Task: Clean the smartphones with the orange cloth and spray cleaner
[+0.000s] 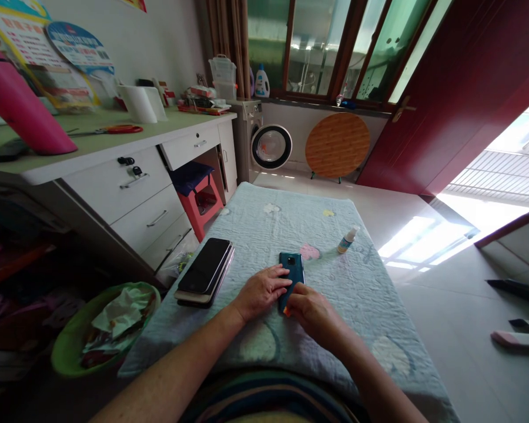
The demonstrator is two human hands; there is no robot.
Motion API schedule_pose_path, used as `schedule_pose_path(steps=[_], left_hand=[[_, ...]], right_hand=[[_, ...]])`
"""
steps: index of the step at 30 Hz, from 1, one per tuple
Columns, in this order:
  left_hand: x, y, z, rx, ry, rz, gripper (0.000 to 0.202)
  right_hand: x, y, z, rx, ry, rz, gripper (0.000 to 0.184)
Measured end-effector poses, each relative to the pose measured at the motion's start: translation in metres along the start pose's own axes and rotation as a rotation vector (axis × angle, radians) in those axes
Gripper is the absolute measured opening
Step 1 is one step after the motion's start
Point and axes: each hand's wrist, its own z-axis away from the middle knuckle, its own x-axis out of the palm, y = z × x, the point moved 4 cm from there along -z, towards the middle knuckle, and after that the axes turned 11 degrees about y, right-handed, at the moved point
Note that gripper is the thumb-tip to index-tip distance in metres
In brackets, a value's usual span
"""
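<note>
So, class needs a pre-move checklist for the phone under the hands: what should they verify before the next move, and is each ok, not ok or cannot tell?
1. Phone lies on the tablecloth, camera side up: ok.
2. Left hand touches the phone's back: ok.
3. Right hand holds the small orange piece near the phone's lower end: ok.
4. Bottle stands on the tablecloth, apart from both hands: ok.
5. Stack of devices lies to the left, apart from the phone: ok.
6. Phone's screen is undamaged: cannot tell, it faces down.
</note>
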Motion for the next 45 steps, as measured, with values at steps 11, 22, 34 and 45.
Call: schedule_pose_path(steps=[11, 22, 34, 45], left_hand=[[0.004, -0.006, 0.002, -0.025, 0.008, 0.049, 0.027], [-0.004, -0.013, -0.004, 0.006, -0.058, 0.123, 0.029], [-0.003, -0.014, -0.002, 0.018, -0.049, 0.130, 0.029], [-0.005, -0.011, -0.002, 0.018, -0.013, 0.150, 0.028]], right_hand=[[0.005, -0.006, 0.006, 0.002, -0.003, 0.133, 0.023], [-0.014, 0.002, 0.007, 0.071, -0.025, 0.109, 0.020], [-0.001, -0.008, 0.003, 0.035, -0.040, 0.112, 0.020], [0.001, -0.004, 0.012, 0.034, 0.053, 0.091, 0.015]])
